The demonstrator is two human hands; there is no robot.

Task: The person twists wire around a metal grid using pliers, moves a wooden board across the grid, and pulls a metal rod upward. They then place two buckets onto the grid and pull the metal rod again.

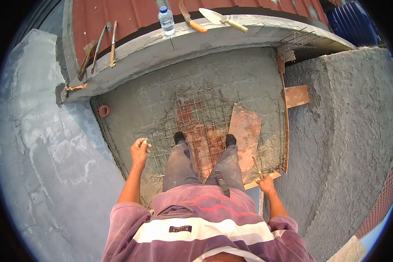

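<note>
From my end of the feed: L hand (140, 150) sits centre-left of frame, raised beside the left knee. Its fingers are curled tight round a small pale bit (146, 143); too small to say what it is. R hand (266, 184) is lower right of centre, beside the right thigh. It's clenched on a thin rod (257, 168) w/ a yellowish tip pointing up-frame; wire or tool, can't tell. Hands are well apart, legs btwn them.

Shoes (179, 137) stand mid-frame on a steel mesh (196, 111) laid over grey concrete (153, 94), w/ a reddish patch under the mesh btwn the feet. A rusty sheet (245, 129) lies on the mesh just right of the right shoe, near the thin rod. A wooden board (298, 96) sticks out at the right edge of the pour, and an orange pipe end (104, 110) sits at its left edge.

Along the curved ledge (222, 39) at top: water bottle (166, 20) upright, orange-handled tool (192, 21), trowel (220, 18). A brush (86, 59) & two thin tools (113, 43) lie upper left.
</note>
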